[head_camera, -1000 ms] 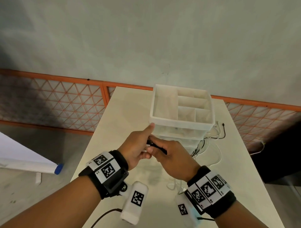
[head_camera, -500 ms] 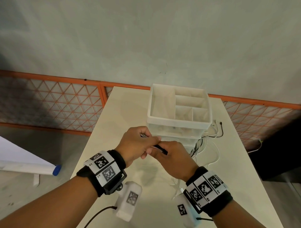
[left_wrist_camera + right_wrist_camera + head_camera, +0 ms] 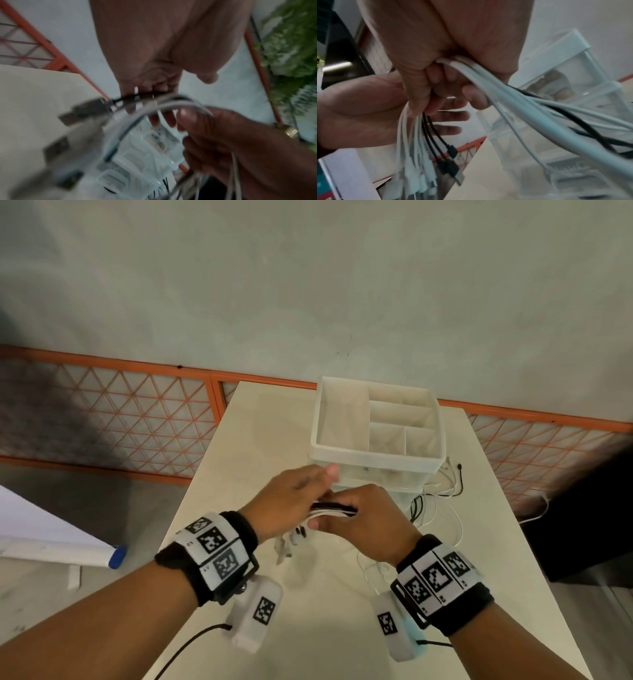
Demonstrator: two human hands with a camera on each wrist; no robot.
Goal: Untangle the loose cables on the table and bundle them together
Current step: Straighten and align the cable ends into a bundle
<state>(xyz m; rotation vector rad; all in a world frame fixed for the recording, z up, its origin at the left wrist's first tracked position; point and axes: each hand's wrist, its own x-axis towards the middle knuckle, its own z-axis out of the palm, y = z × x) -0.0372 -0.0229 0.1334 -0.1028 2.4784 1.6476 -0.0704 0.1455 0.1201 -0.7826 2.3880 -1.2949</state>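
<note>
Since a moment ago the left hand (image 3: 294,501) has let go its tight curl over the black cable and opened out, its fingertips now up near the front of the organizer, while a flat band of white and black strands has come into sight between the two hands. From where I stand, its fingers look straight and a little spread; the right wrist view shows them laid open behind the hanging plug ends, pinching nothing that I can make out.

Moving right, the cables (image 3: 518,100) run as one gathered sheaf through the right hand (image 3: 370,522), which is closed round them, thumb and curled fingers clamping the strands together above the table (image 3: 496,559). Their plug ends (image 3: 447,165) dangle below the fist, white and black alike, lined up fairly evenly. Further right, loose lengths (image 3: 442,498) trail over the tabletop beside the clear drawer organizer (image 3: 375,455).

I'd judge the untangling mostly done and the gathering under way. Next, the free hand likely needs to draw the trailing lengths in and coil them, keeping the clamp firm so no strand slips out.
</note>
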